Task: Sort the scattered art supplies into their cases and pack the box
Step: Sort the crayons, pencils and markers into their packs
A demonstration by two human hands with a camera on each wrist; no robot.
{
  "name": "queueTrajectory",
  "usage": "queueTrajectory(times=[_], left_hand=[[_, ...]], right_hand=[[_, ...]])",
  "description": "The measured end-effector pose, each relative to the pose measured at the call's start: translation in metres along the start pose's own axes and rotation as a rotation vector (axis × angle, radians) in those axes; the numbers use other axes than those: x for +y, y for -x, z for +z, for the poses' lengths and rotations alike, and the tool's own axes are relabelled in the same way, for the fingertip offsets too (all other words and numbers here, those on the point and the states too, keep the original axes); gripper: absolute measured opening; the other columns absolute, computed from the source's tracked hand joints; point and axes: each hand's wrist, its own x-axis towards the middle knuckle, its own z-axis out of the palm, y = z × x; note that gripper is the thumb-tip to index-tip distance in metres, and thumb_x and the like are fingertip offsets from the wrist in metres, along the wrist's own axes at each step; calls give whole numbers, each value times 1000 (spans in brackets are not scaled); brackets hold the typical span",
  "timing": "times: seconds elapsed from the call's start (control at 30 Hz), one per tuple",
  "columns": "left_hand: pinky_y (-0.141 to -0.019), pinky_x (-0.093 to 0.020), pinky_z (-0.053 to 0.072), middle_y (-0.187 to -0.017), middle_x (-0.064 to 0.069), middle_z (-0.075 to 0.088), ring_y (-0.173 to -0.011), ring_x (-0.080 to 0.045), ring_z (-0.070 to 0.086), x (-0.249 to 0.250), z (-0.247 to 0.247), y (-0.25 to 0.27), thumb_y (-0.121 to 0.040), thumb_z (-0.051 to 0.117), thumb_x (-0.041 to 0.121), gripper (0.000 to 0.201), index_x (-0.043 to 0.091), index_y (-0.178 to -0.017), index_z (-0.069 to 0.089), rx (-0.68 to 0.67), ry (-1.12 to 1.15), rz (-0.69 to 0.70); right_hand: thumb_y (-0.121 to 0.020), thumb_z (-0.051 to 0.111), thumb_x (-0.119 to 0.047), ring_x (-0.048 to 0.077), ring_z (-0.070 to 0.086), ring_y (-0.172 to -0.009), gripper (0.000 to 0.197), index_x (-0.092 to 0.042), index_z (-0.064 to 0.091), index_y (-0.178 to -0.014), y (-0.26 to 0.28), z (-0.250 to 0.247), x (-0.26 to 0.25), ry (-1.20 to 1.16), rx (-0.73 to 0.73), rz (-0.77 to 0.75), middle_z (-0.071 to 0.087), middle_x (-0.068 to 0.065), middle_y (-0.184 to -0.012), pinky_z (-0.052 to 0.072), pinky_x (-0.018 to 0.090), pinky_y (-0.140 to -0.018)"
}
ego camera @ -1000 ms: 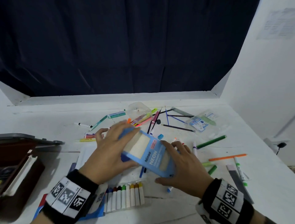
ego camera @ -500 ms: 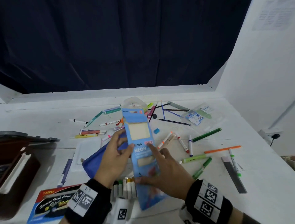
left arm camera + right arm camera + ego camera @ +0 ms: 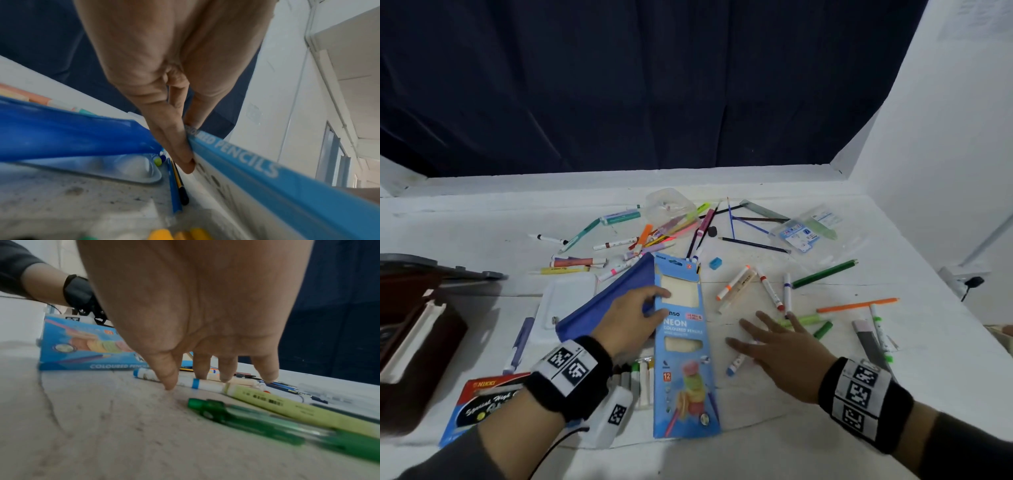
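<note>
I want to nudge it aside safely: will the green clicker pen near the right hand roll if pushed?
The green pen is round and lies free on the flat table, so it would probably roll a little. Its clip seems likely to stop it soon. It looks like light, stiff plastic, so the right hand should move it with a gentle touch.

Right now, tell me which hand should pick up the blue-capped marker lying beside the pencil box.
Right. The right hand hovers open with spread fingers directly over the blue-capped marker, fingertips almost on it. The left hand is busy gripping the edge of the pencil box.
</note>
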Motion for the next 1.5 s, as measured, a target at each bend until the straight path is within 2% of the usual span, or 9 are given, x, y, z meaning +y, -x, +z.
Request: queueTrajectory(times=[0.13, 0.27, 0.43, 0.63, 0.77, 0.93, 1.27, 1.4, 1.5], left_hand=[[-66, -12, 48, -113, -3, 63, -103, -17, 64, 8, 8, -18, -95, 66, 23, 23, 30, -117, 61, -57, -83, -24], [-62, -6, 49, -116, -5, 63, -96, -13, 62, 17, 18, -24, -96, 65, 22, 30, 22, -125, 61, -50, -175, -21], [-63, -6, 43, -108, 0, 62, -90, -10, 59, 19, 13, -24, -93, 68, 26, 33, 20, -125, 63, -39, -218, -26], [-72, -38, 63, -94, -7, 59, -83, -25, 69, 34, 29, -33, -91, 72, 20, 28, 13, -118, 66, -101, -59, -81], [-69, -38, 63, -95, -13, 61, -82, -25, 69, 32, 52, -30, -87, 77, 17, 33, 12, -116, 62, -167, -26, -102], [-73, -41, 61, -103, -11, 64, -84, -27, 69, 34, 64, -36, -90, 73, 27, 36, 17, -119, 53, -198, -239, -10], [-92, -32, 45, -129, -2, 48, -116, -22, 53, 36, 58, -44, -95, 59, 42, 51, 21, -141, 47, -349, -648, 208], [-102, -37, 42, -144, 0, 48, -129, -25, 43, 36, 52, -39, -96, 56, 50, 68, 27, -154, 30, -346, -731, 254], [-95, -41, 46, -132, -1, 56, -120, -25, 46, 38, 44, -34, -93, 57, 53, 59, 28, -144, 41, -222, -830, 290]], right_hand=[[-104, 38, -23, 26, 29, -145, 48, -37, 33, -150, -15, -11, 10, 59, 35, -40, 27, 2, -160, 28, 49, -117], [-100, 49, -27, 25, 53, -124, 28, -29, 65, -122, -27, -16, 21, 66, 107, -40, 58, 0, -132, 50, 41, -97], [-96, 53, -15, 24, 54, -120, 31, -28, 69, -120, -32, -20, 35, -10, 191, 4, 60, 0, -128, 45, 34, -98], [-83, 52, 0, 28, 55, -112, 33, -17, 70, -104, -34, -24, 36, -77, 268, 34, 60, 4, -118, 48, 38, -90], [-65, 62, 7, 34, 61, -89, 37, -17, 66, -94, -35, -27, 37, -117, 328, 53, 63, 7, -97, 50, 41, -68], [-81, 55, 3, 31, 53, -117, 62, -23, 49, -138, -32, -23, 42, -244, 276, 77, 51, 6, -132, 51, 44, -88], [-101, 40, -31, 23, 29, -144, 52, -24, 31, -152, -30, -27, 31, -279, 199, 126, 29, 6, -157, 35, 37, -112], [-96, 39, -61, 23, 15, -150, 64, -36, 24, -153, -35, -24, 27, -248, 127, 113, 17, 5, -163, 27, 43, -118], [-88, 32, -74, 26, 9, -151, 72, -39, 28, -151, -37, -25, 27, -212, 43, 95, 15, 2, -164, 23, 48, -119]])
